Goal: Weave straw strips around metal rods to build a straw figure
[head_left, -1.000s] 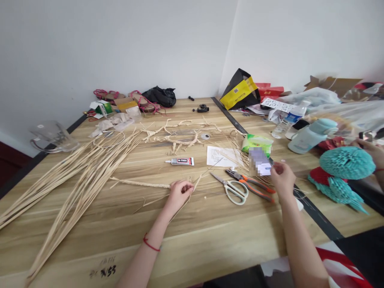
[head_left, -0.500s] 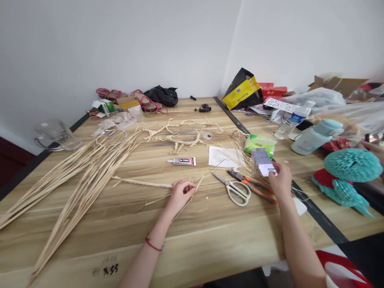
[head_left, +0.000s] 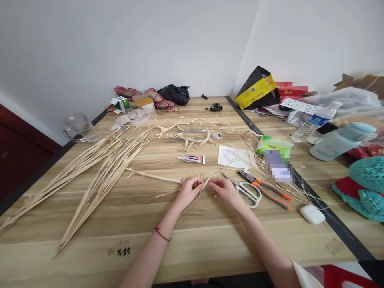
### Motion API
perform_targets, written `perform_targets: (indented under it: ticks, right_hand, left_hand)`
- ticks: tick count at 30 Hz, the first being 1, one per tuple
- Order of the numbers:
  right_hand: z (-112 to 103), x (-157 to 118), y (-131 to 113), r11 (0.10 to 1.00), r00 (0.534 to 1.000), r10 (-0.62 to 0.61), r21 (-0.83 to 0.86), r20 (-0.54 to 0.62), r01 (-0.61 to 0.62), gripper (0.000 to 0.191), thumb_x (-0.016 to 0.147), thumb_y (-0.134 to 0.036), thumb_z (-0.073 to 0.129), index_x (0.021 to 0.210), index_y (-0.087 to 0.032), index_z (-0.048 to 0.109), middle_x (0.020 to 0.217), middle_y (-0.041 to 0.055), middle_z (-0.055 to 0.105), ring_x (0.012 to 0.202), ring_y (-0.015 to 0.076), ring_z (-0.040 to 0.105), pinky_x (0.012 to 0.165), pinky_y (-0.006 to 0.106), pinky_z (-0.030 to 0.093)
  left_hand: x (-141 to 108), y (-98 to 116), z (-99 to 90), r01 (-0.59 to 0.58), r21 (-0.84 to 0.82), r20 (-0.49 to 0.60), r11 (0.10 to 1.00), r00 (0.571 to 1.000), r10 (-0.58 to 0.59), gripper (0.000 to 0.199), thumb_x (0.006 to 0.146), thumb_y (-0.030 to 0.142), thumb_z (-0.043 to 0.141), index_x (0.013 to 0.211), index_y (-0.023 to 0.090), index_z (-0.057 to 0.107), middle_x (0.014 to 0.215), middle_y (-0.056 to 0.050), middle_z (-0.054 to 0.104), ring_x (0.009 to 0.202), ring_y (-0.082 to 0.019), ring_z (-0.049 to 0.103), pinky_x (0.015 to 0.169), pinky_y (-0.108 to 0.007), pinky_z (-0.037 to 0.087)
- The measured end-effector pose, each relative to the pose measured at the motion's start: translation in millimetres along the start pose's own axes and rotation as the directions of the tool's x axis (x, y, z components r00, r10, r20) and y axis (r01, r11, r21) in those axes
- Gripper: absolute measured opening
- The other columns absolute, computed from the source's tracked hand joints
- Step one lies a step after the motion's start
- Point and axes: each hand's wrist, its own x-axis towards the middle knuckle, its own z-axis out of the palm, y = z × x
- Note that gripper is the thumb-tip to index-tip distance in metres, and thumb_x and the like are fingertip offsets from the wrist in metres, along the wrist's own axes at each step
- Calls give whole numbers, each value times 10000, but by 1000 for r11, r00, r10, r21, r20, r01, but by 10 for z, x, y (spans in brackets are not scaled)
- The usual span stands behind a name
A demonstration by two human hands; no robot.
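Lying to the right of the glue tube, the phone has been let go by the right hand, whose fingers were laid on it half a second ago and have since been brought to the near side of the tube (the scissors are partly covered by that hand). The straw braid is stretched nearer than the tube, from its left into the left hand, where it is pinched between bent fingertips. The right thumb and forefinger are drawn nearly together beside the loose strands; whether these are gripped cannot be told.
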Motion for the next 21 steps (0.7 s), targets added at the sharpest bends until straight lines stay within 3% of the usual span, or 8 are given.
perform_targets:
  ticks: [3, 9, 15, 21]
  right_hand:
    - [71, 66, -3, 992, 998, 59, 108, 38, -63, 232, 710, -428, 678, 696, -197, 673, 529, -7, 619, 382, 129, 491, 377, 263, 396]
    - [95, 93, 14, 963, 990, 117, 235, 74, -132, 343, 652, -495, 732, 694, -170, 630, 528, -3, 615, 424, 127, 549, 381, 227, 391]
    - [142, 97, 24, 951, 994, 105, 288, 37, -112, 384, 628, -531, 753, 700, -187, 596, 562, 5, 628, 451, 132, 552, 425, 256, 445]
    - [139, 103, 9, 959, 998, 70, 274, 1, -67, 414, 642, -581, 727, 690, -191, 595, 553, 1, 608, 442, 129, 529, 405, 251, 421]
  left_hand:
    - [-1, -17, 6, -11, -14, -3, 1000, 1000, 10, 123, 838, 254, 585, 794, 185, 676, 719, -15, 653, 699, -155, 563, 698, -268, 427]
    - [-1, -56, 28, -46, -51, 12, 998, 999, 47, 115, 866, 228, 552, 826, 183, 651, 804, -26, 692, 743, -159, 608, 743, -276, 462]
    - [-25, -44, 16, -67, -31, -28, 997, 997, 66, 120, 884, 187, 513, 896, 194, 632, 913, -46, 669, 882, -185, 592, 835, -316, 461]
    - [-38, -6, -6, -80, -47, -121, 996, 990, 74, 135, 910, 175, 464, 929, 200, 594, 959, -56, 634, 939, -188, 582, 858, -314, 460]
